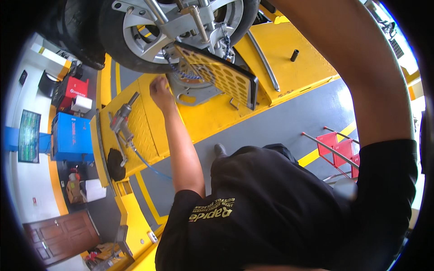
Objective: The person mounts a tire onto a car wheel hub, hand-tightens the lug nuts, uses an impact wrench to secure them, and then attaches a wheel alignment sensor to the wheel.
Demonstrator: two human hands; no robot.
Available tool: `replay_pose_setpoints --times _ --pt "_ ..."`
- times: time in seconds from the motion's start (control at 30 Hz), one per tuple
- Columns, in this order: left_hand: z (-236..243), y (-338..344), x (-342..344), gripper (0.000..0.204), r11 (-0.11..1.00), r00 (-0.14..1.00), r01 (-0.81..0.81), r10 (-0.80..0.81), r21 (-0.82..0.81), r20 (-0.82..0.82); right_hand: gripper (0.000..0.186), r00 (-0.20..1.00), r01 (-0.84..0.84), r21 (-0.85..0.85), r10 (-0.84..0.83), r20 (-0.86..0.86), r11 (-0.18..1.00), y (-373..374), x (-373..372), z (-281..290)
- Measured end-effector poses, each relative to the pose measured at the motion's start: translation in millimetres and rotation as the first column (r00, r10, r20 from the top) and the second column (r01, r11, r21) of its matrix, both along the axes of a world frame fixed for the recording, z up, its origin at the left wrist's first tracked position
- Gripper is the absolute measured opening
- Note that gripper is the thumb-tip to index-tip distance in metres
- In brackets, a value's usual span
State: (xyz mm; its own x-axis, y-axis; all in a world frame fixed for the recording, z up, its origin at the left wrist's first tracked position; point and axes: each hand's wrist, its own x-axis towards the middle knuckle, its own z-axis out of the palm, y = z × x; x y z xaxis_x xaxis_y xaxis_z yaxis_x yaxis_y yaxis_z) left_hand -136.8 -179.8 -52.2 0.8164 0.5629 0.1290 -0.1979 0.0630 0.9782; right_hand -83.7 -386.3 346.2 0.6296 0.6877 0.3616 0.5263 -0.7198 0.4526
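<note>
Just below the tyre (pixel 135 64) of a car wheel is my left hand (pixel 161 93), its fingers curled over; whatever they may hold is hidden. Over the alloy rim (pixel 134 39) sits a metal wheel clamp (pixel 197 23). It carries a tilted target board (pixel 221 77) with round spots, to the right of my left hand. A blue cord (pixel 181 73) hangs between the clamp and the rim. Below the wheel lies a grey metal turn plate (pixel 192 95). My right arm (pixel 361 58) reaches up past the upper edge, so its hand is out of sight.
On the yellow ramp (pixel 208 128) lie an air impact wrench (pixel 121 121) with a blue hose (pixel 151 167), a black socket (pixel 294 55) and a metal bar (pixel 264 61). A red-panelled metal frame (pixel 337 149) stands right. A blue cabinet (pixel 70 137) and a screen (pixel 29 136) are left.
</note>
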Motion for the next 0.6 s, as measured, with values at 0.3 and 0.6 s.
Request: replay_pose_setpoints --times 0.3,0.6 --pt "98.5 -11.1 8.1 0.043 0.858 0.934 0.343 -0.354 0.382 -0.044 0.065 0.95 -0.307 0.82 0.213 0.23 0.483 -83.4 -34.7 -95.5" --pt "123.6 1.1 5.6 0.024 0.815 0.951 0.257 -0.31 0.519 0.017 0.039 0.643 0.515 0.827 0.535 -0.548 0.227 -114.4 -28.5 -295.8"
